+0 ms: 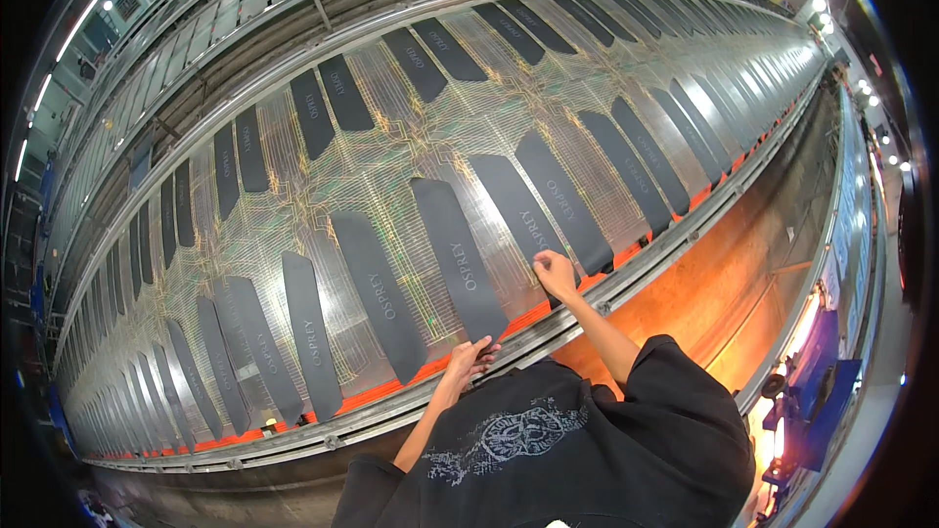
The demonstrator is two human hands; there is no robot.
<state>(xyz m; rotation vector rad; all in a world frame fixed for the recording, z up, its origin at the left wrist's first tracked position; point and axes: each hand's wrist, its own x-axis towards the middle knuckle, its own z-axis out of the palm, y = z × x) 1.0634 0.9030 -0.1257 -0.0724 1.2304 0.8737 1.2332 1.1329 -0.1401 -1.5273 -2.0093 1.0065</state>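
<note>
My left hand (472, 360) is at the table's near edge, its fingers apart and reaching to the lower end of a dark grey flat panel (456, 244) with pale lettering. Whether the fingertips press on the panel or only rest beside it is hard to see. Farther right, my right hand (555, 276) is closed, fingertips together, over the lower part of another dark grey panel (514, 200). What those fingers hold, if anything, is hidden. Both panels lie flat on the shiny long table (377, 176), which carries thin yellow and green lines.
Many similar panels lie in two rows along the table, such as a far one (311, 115) and a left one (313, 332). A metal rail (391, 414) runs along the near edge. Orange light glows on the surface (724, 284) at right. Blue equipment (817, 391) stands beyond it.
</note>
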